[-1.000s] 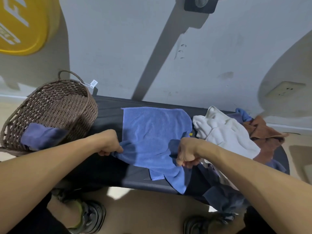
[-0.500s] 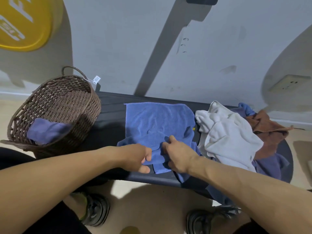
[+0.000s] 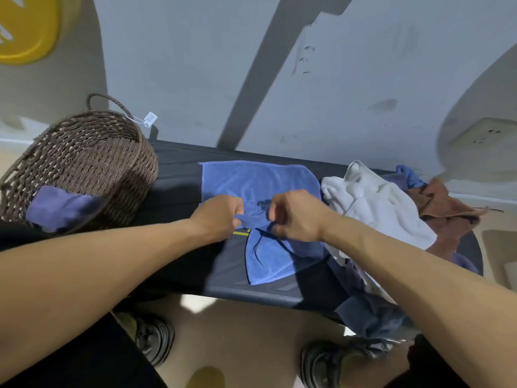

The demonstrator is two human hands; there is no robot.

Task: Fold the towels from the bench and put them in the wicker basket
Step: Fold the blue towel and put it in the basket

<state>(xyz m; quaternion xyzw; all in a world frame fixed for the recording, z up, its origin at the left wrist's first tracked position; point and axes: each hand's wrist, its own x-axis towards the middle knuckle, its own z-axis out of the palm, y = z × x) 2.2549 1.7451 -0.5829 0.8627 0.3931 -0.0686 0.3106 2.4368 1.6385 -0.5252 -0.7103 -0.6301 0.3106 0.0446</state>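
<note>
Both grips are closed on the blue towel [image 3: 260, 186]: our left hand [image 3: 216, 217] and right hand [image 3: 296, 217] pinch its bunched middle between them. It lies spread on the dark tabletop [image 3: 179, 175], one corner trailing toward us, between the wicker basket [image 3: 92, 161] and the white towel [image 3: 375, 203].

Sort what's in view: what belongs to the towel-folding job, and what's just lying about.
Job:
left hand and right hand, both gripping the blue towel
white towel
brown towel
wicker basket
bench

Lying about:
yellow disc
wall socket
</note>
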